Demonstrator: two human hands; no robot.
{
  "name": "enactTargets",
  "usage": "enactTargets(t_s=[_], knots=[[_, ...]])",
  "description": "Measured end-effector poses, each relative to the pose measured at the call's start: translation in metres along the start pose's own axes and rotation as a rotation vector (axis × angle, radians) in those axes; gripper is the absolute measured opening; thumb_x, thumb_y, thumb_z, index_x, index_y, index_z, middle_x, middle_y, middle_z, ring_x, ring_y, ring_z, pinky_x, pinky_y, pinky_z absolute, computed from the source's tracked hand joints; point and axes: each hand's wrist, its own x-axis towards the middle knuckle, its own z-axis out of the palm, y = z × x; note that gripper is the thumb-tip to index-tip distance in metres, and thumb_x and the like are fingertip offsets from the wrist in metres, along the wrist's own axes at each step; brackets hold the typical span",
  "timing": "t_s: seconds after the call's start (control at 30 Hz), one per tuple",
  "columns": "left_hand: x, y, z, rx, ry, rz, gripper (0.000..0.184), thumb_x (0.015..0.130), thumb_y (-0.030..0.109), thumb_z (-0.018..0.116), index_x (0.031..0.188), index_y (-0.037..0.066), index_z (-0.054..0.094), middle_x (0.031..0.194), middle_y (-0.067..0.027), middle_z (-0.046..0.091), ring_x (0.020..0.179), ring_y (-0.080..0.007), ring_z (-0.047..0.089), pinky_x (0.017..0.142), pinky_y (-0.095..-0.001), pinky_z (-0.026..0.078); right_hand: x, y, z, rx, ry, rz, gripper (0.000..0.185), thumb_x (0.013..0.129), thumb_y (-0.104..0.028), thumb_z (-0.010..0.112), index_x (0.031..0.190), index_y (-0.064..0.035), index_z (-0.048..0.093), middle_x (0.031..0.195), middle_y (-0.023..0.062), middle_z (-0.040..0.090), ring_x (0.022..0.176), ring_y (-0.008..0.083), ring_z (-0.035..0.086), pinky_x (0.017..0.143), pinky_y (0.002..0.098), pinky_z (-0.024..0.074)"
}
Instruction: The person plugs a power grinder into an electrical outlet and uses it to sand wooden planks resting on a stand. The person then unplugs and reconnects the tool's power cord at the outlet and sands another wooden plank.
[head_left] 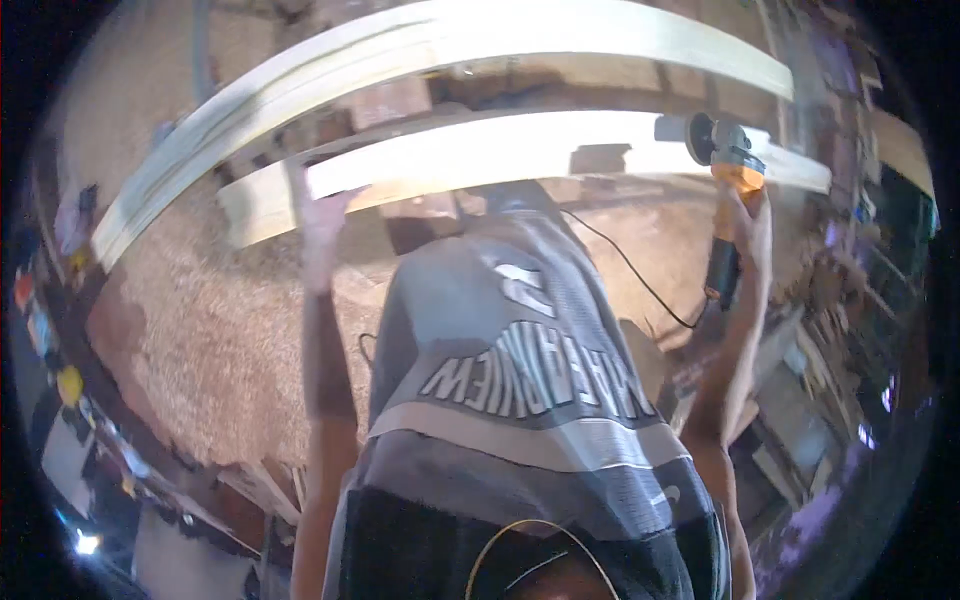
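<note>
My right hand point(750, 215) is wrapped round an orange and black angle grinder point(738, 175), whose disc lies over the right part of a pale wooden beam point(480, 150). A black cord point(640, 275) runs from the tool's lower end. Over on the left, my left hand point(325, 205) is at the near edge of the same beam, slightly blurred, with its fingers on the wood. A dark shadow falls on the beam left of the grinder.
A second long pale beam point(350, 65) lies beyond the first. Sawdust point(220, 340) covers the ground at the left. Scrap wood pieces point(790, 440) lie at the lower right, and a bright light point(87, 542) shines at the lower left.
</note>
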Motion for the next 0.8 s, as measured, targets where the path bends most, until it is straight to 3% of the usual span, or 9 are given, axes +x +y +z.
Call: enactTargets(t_s=[0.07, 0.13, 0.23, 0.33, 0.4, 0.5, 0.63, 0.73, 0.8], knots=[[-0.005, 0.014, 0.003, 0.080, 0.017, 0.010, 0.095, 0.067, 0.003, 0.094, 0.143, -0.002, 0.038, 0.122, -0.0175, 0.066, 0.114, -0.0249, 0.064, 0.099, -0.0374, 0.054, -0.023, -0.092, 0.036, 0.099, -0.084, -0.098, 0.043, 0.093, -0.035, 0.068, 0.122, -0.0043, 0.062, 0.086, 0.0008, 0.062, 0.072, 0.0098, 0.056, 0.064, 0.0295, 0.0471], [-0.006, 0.020, 0.007, 0.104, 0.000, 0.003, 0.091, 0.065, 0.005, 0.095, 0.140, -0.004, 0.043, 0.118, -0.0172, 0.068, 0.111, -0.0239, 0.066, 0.097, -0.0358, 0.055, -0.023, -0.146, 0.061, 0.064, -0.412, -0.136, 0.045, 0.092, -0.035, 0.068, 0.123, -0.0030, 0.061, 0.092, 0.0024, 0.064, 0.078, 0.0094, 0.058, 0.068, 0.0281, 0.0475], [-0.004, -0.025, 0.015, 0.025, -0.105, -0.122, 0.102, 0.065, 0.024, 0.098, 0.139, -0.017, 0.040, 0.120, -0.0209, 0.068, 0.105, -0.0225, 0.069, 0.094, -0.0342, 0.057, -0.001, -0.200, 0.151, -0.090, -0.753, -0.421, 0.047, 0.089, -0.039, 0.071, 0.115, -0.0011, 0.065, 0.083, 0.0045, 0.064, 0.072, 0.0112, 0.060, 0.065, 0.0289, 0.0490], [-0.005, 0.034, 0.024, 0.155, -0.057, -0.164, 0.081, 0.065, 0.022, 0.098, 0.128, -0.005, 0.057, 0.117, -0.0166, 0.070, 0.109, -0.0243, 0.068, 0.092, -0.0354, 0.056, 0.005, -0.253, 0.212, -0.212, -0.915, -0.687, 0.051, 0.085, -0.049, 0.065, 0.104, -0.0023, 0.070, 0.089, 0.0117, 0.071, 0.083, 0.0251, 0.066, 0.077, 0.0394, 0.0527], [-0.003, 0.041, 0.028, 0.095, -0.099, -0.186, 0.082, 0.066, 0.022, 0.097, 0.129, -0.007, 0.055, 0.115, -0.0169, 0.071, 0.104, -0.0236, 0.069, 0.090, -0.0353, 0.057, -0.006, -0.288, 0.228, -0.394, -0.918, -0.828, 0.067, 0.083, -0.055, 0.067, 0.113, 0.0043, 0.066, 0.095, 0.0149, 0.071, 0.086, 0.0247, 0.067, 0.079, 0.0376, 0.0529], [-0.004, 0.042, 0.031, 0.037, -0.131, -0.180, 0.079, 0.067, 0.022, 0.096, 0.128, -0.007, 0.055, 0.114, -0.0168, 0.071, 0.100, -0.0234, 0.071, 0.089, -0.0353, 0.058, -0.016, -0.312, 0.244, -0.676, -0.840, -0.768, 0.067, 0.080, -0.054, 0.068, 0.115, 0.0030, 0.066, 0.098, 0.0188, 0.071, 0.089, 0.0270, 0.069, 0.079, 0.0382, 0.0530], [-0.005, 0.036, 0.029, 0.025, -0.109, -0.114, 0.077, 0.067, 0.023, 0.096, 0.126, -0.006, 0.057, 0.114, -0.0172, 0.071, 0.103, -0.0250, 0.070, 0.090, -0.0366, 0.058, -0.008, -0.304, 0.241, -0.736, -0.827, -0.772, 0.064, 0.080, -0.053, 0.067, 0.115, 0.0014, 0.067, 0.096, 0.0203, 0.072, 0.087, 0.0288, 0.070, 0.078, 0.0392, 0.0534], [-0.005, 0.027, 0.028, 0.073, -0.070, -0.073, 0.076, 0.067, 0.023, 0.096, 0.125, -0.007, 0.056, 0.115, -0.0188, 0.071, 0.105, -0.0269, 0.070, 0.089, -0.0373, 0.058, -0.004, -0.293, 0.205, -0.663, -0.902, -0.761, 0.057, 0.080, -0.050, 0.068, 0.108, 0.0000, 0.068, 0.087, 0.0159, 0.071, 0.077, 0.0242, 0.070, 0.069, 0.0370, 0.0545], [-0.005, 0.062, 0.016, 0.032, -0.128, -0.189, 0.080, 0.065, 0.022, 0.097, 0.127, -0.006, 0.055, 0.120, -0.0184, 0.068, 0.110, -0.0276, 0.067, 0.095, -0.0378, 0.055, 0.003, -0.281, 0.179, -0.783, -0.844, -0.535, 0.050, 0.079, -0.045, 0.071, 0.104, -0.0015, 0.067, 0.076, 0.0092, 0.067, 0.065, 0.0183, 0.067, 0.059, 0.0324, 0.0532]])
